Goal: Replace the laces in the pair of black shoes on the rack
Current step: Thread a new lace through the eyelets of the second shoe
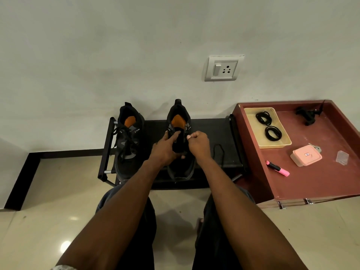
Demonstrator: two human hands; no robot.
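1. Standing on the black rack (218, 131) against the wall are two black shoes, toes toward the person, orange insoles showing.
2. The left shoe (128, 141) sits at the rack's left end, laced, its lace ends hanging loose over the upper.
3. The right shoe (180, 137) stands near the middle of the rack, and both hands work at its tongue area.
4. The left hand (165, 148) grips the shoe's upper from the left side, fingers curled round it and the forefinger laid across the top.
5. The right hand (198, 145) is closed into a tight pinch at the shoe's right eyelet row; it seems to hold a lace end, though the lace itself is too dark to make out there.
6. A loose black lace (218, 151) lies looped on the rack surface just right of that hand.
7. Right of the rack stands a maroon table (303, 184), touching or just beside the rack's end.
8. On the table, nearest the rack, a beige tray (280, 146) holds two coiled black laces (273, 133).
9. Farther from the rack on the table lie a pink marker (277, 168), a pink box (305, 155) and a small black object (307, 114).
10. Above the rack, a wall socket (223, 68) is fixed to the wall.
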